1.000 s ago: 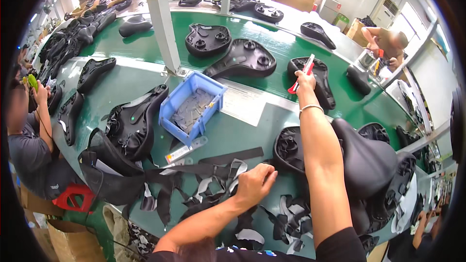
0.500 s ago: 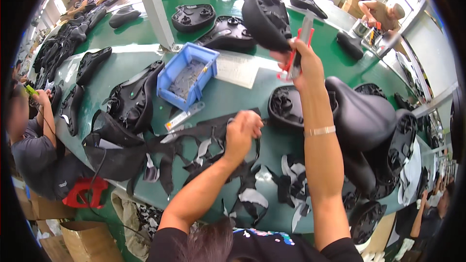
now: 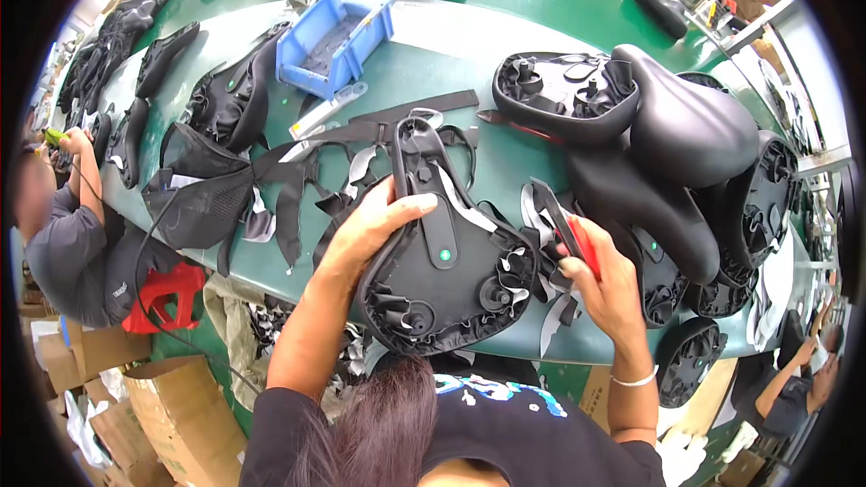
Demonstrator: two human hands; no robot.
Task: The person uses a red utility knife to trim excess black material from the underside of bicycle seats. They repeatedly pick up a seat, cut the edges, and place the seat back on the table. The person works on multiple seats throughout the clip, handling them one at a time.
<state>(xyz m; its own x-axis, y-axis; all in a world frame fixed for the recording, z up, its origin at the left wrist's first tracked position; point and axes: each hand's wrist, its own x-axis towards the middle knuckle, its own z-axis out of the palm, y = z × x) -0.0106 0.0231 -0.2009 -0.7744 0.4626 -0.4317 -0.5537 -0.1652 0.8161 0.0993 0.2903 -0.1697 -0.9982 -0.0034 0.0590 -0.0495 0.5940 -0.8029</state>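
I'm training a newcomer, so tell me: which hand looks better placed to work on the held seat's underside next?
Probably the right hand: it holds a red tool beside the upturned bike seat, while the left hand grips that seat near its narrow end.

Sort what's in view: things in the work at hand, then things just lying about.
In the work:
black saddle, underside up, gripped by the left hand
red-handled tool, in the right hand

Lying about, held by neither hand:
blue bin
fabric scraps
smooth black saddle, at right
cardboard box, on the floor
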